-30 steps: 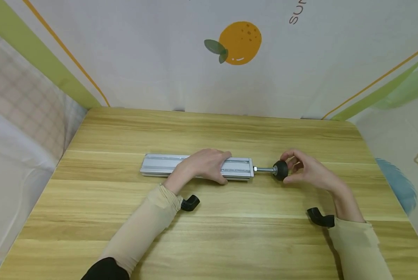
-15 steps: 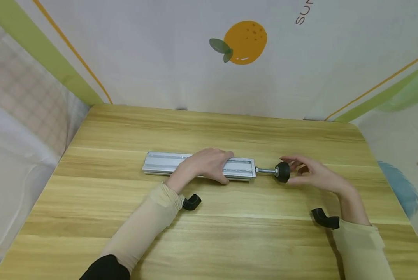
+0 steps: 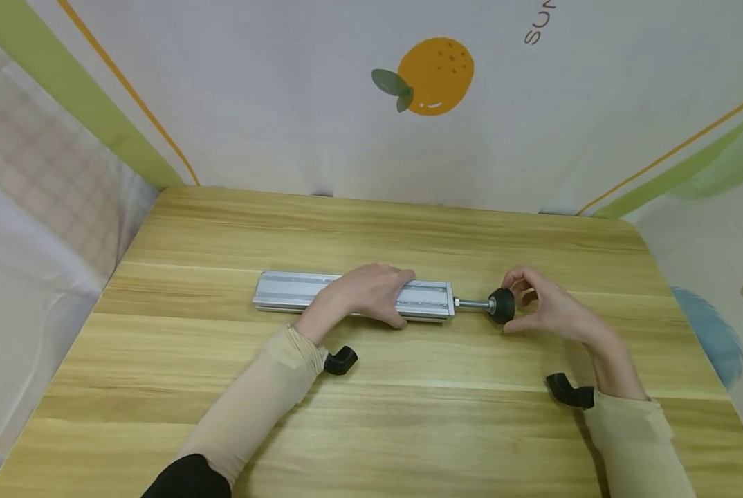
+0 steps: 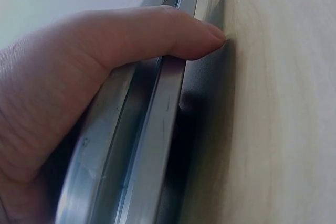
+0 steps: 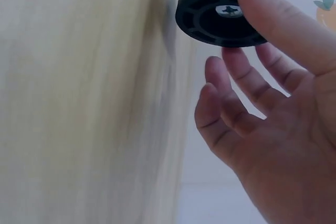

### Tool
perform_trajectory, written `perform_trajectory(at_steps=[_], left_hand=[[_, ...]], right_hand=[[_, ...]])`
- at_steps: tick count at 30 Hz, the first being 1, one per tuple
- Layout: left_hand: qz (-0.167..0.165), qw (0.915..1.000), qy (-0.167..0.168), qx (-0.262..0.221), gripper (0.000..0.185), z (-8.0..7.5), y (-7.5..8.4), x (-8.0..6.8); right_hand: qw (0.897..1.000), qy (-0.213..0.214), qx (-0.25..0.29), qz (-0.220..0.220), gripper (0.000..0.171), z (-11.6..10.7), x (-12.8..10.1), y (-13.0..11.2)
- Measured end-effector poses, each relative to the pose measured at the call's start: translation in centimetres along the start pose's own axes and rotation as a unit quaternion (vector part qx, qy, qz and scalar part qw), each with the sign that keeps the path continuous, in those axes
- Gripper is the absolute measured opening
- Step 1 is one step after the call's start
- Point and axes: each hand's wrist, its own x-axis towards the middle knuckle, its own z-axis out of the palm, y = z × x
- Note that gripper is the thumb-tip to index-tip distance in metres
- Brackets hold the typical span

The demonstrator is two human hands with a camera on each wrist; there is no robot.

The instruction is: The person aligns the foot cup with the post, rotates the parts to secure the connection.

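Observation:
A silver aluminium extrusion [image 3: 293,287] lies lengthwise on the wooden table. My left hand [image 3: 371,294] grips it across the top, and in the left wrist view the thumb [image 4: 157,32] comes down over its grooved side to the tabletop. From the extrusion's right end juts a threaded rod [image 3: 474,303] with a nut [image 3: 456,302] at its base. On the rod's outer end sits a black levelling foot [image 3: 501,306]. My right hand [image 3: 552,308] pinches the foot's rim between thumb and fingers. In the right wrist view, the foot's ribbed underside [image 5: 202,22] shows a cross-head screw [image 5: 229,10] at its centre.
Black curved wrist pieces stick out by the left sleeve [image 3: 340,360] and the right sleeve [image 3: 571,389]. Behind the wooden table [image 3: 409,429] hangs a white cloth with a printed orange [image 3: 436,76]. More cloth hangs at both sides.
The right fingers straighten and draw slightly off the foot half a second ago, then curl back onto its rim now. The left hand keeps its grip and the extrusion stays in place.

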Motion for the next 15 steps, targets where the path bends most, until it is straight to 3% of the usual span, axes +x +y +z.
perform_trajectory(at_steps=[8,15], left_hand=[[0.002,1.0000,0.007,0.005,0.049,0.07,-0.05,0.14],[0.001,1.0000,0.005,0.003,0.051,0.15,-0.13,0.09]], right_hand=[[0.999,-0.043,-0.016,0.023,0.045,-0.72,-0.60,0.19],[0.999,-0.032,0.008,0.025,0.065,-0.77,-0.46,0.03]])
